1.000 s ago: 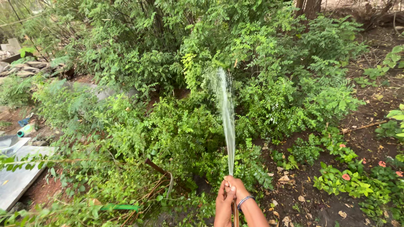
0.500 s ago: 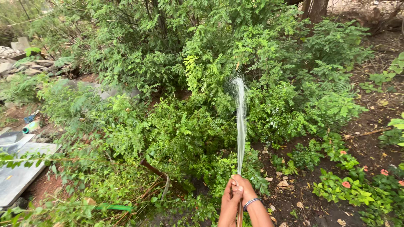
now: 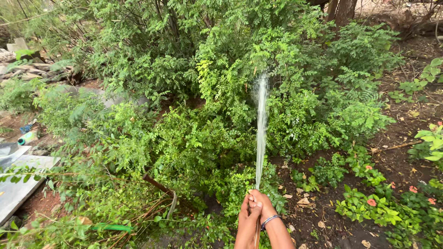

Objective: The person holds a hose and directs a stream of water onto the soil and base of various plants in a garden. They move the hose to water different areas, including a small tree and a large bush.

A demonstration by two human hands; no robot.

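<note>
Left hand: the left hand (image 3: 246, 221) sits at the bottom edge, fingers curled tight around the hose (image 3: 256, 237), pressed right up against the other hand.
Right hand: the right hand (image 3: 263, 206) is wrapped shut over the hose tip, thumb on top at the mouth, and there's a bracelet (image 3: 268, 222) on that wrist.
Hose: only a short brownish bit shows, running down between the wrists and off the bottom of the frame.
Water: a thin jet (image 3: 260, 133) shoots up and away from the fingertips and fans into spray where it hits the bush (image 3: 258, 69).
Ground: dark soil (image 3: 401, 152) to the right with dry leaves, plus low plants with orange-red flowers (image 3: 371, 202).
Left side: grey slab (image 3: 18, 184) near the edge, a small bottle (image 3: 26, 137) beyond it, a green pipe (image 3: 110, 227) lying in the weeds.
</note>
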